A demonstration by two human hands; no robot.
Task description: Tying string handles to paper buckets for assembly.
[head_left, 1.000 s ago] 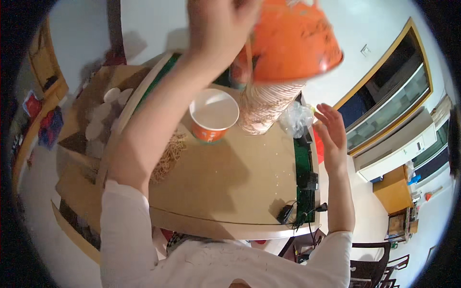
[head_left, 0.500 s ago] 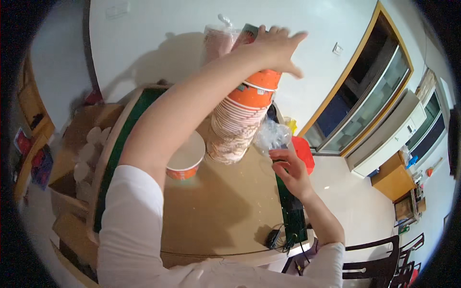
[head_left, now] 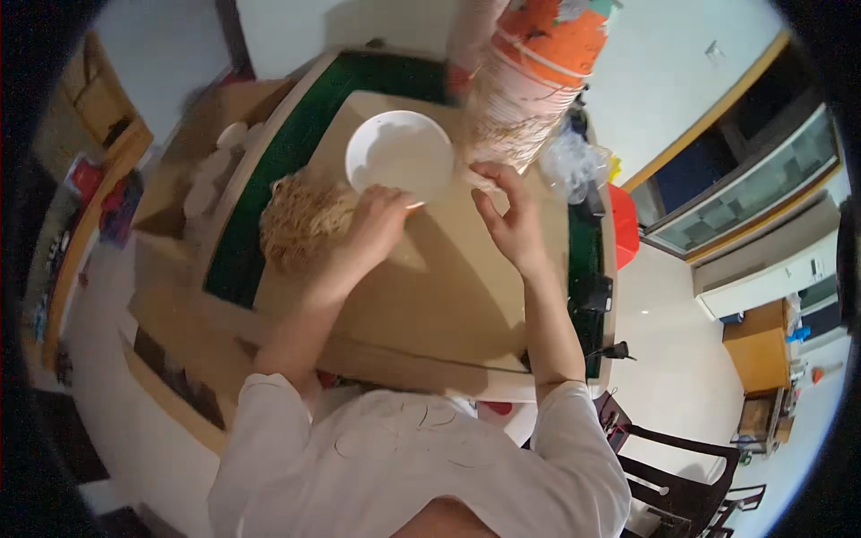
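A white-lined paper bowl (head_left: 401, 148) with a bit of orange on its outside stands on the brown tabletop (head_left: 448, 296). My left hand (head_left: 384, 218) is at its near rim, with fingers curled over the edge. A tall stack of orange and white paper bowls (head_left: 525, 99) leans to the right behind it, partly cut off by the top of the picture. My right hand (head_left: 511, 215) is beside the foot of this stack, thumb and forefinger apart. Left of the bowl lies a heap of tan, noodle-like strands (head_left: 305, 220).
Crumpled clear plastic (head_left: 574, 166) lies right of the stack, near a red container (head_left: 621, 224). A black adapter (head_left: 596, 293) is on the table's right side. An open cardboard box (head_left: 193, 170) with pale round items stands left. A dark chair (head_left: 686, 471) is at lower right.
My left hand has come down from the top of the stack to the single bowl. My right hand has moved to the stack's foot. The view has tipped downward, showing the tan heap.
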